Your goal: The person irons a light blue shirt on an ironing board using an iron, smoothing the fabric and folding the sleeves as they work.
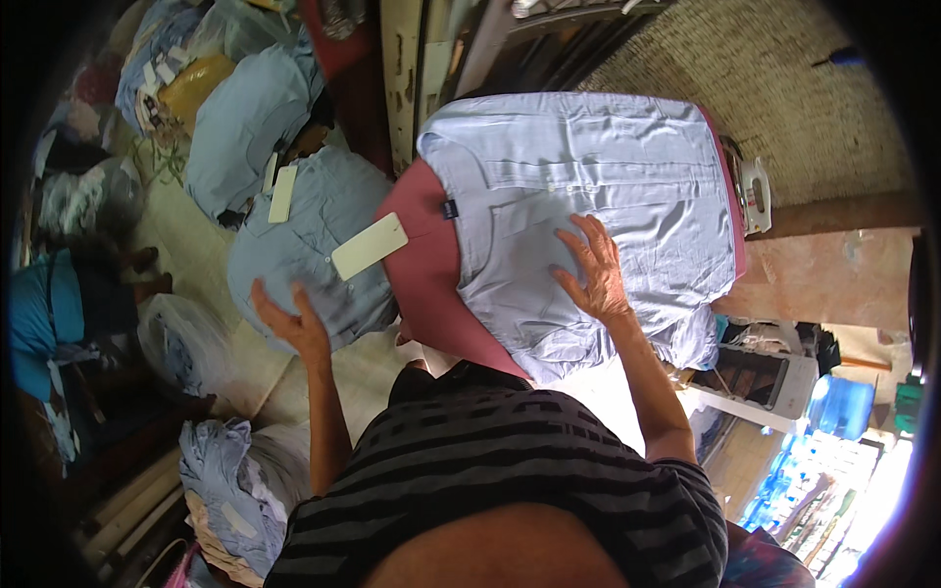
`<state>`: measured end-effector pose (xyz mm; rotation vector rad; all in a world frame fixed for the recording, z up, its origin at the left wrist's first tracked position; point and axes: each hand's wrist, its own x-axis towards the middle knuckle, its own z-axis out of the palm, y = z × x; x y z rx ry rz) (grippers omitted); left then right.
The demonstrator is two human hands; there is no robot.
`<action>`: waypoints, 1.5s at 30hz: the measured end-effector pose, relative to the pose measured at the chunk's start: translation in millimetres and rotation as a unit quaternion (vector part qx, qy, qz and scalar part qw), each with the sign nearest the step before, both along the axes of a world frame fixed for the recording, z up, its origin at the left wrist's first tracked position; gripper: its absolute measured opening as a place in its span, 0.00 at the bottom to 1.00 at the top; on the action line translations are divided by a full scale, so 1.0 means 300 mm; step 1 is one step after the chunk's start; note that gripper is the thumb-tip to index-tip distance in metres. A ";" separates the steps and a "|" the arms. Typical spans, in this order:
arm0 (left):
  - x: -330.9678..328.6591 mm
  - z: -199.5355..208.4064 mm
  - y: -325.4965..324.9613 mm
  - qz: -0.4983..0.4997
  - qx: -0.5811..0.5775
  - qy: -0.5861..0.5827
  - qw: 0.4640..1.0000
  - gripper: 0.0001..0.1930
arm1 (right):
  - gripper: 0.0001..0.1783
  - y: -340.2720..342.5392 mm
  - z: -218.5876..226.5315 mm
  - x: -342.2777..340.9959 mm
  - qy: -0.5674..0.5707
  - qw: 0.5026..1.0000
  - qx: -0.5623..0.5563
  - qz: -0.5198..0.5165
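A light blue shirt (pixel 647 157) lies spread over a maroon ironing board (pixel 423 245), its neckline toward the board's narrow left end. My right hand (pixel 594 267) is on or just over the shirt's middle, fingers spread and holding nothing. Off the board's left end, my left hand (pixel 294 321) is open, with its fingers apart, over a folded grey-blue shirt (pixel 323 206). I cannot tell whether it touches the cloth. A pale blank card (pixel 370 246) overlaps that shirt and the board's tip. Another pale card (pixel 282 194) lies farther left on the shirt.
An iron (pixel 755 196) stands at the board's right end. More grey-blue garments (pixel 250 118) are piled at the far left, with plastic bags (pixel 174 338) nearby. Crumpled clothes (pixel 230 480) lie at lower left. A person in a blue top (pixel 44 314) is at the left edge.
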<state>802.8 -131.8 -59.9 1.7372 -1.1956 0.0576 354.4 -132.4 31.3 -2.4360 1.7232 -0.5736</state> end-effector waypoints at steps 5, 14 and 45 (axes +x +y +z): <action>-0.464 0.274 -0.149 -0.369 -0.031 -0.024 0.929 0.21 | 0.26 0.071 -0.015 -0.085 -0.065 0.995 -0.040 -0.072; -0.966 0.244 -0.324 -0.366 0.176 -0.339 0.849 0.34 | 0.25 -0.088 -0.047 -0.602 -0.051 0.966 -0.167 -0.190; -0.992 0.241 -0.326 -0.308 0.164 -0.365 0.863 0.33 | 0.15 -0.583 -0.134 -1.562 -0.063 0.922 -0.081 -0.373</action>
